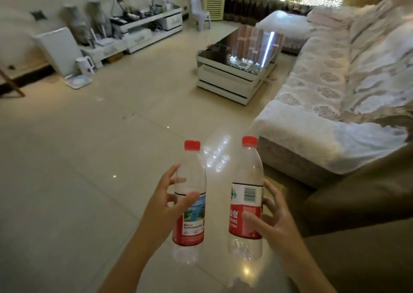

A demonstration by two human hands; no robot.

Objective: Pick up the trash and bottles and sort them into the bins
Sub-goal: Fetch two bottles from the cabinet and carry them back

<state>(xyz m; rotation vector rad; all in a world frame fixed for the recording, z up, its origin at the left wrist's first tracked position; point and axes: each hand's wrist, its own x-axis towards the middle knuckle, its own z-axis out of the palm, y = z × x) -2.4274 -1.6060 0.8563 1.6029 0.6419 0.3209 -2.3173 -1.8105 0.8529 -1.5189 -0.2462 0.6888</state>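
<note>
The cream fabric-covered sofa [324,104] fills two o'clock, with the black glass-topped counter [243,49] at twelve. Low at six, the left hand [161,205] clamps one clear red-capped plastic bottle [190,194] and the right hand [272,221] clamps its twin [247,192]. Both bottles look empty, so probably light, crushable and slick; the labelled waist grips best.

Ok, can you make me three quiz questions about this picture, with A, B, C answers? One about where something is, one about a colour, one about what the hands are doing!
1. Where is the sofa?
A. right
B. left
C. behind the cabinet

2. What colour are the bottle caps?
A. blue
B. red
C. green

3. What are the hands doing?
A. resting empty
B. sharing one bottle
C. each holding a bottle

Answers:
1 A, it runs along the right edge.
2 B, both caps are red.
3 C, the left hand grips the left bottle, the right hand grips the right bottle.
</note>
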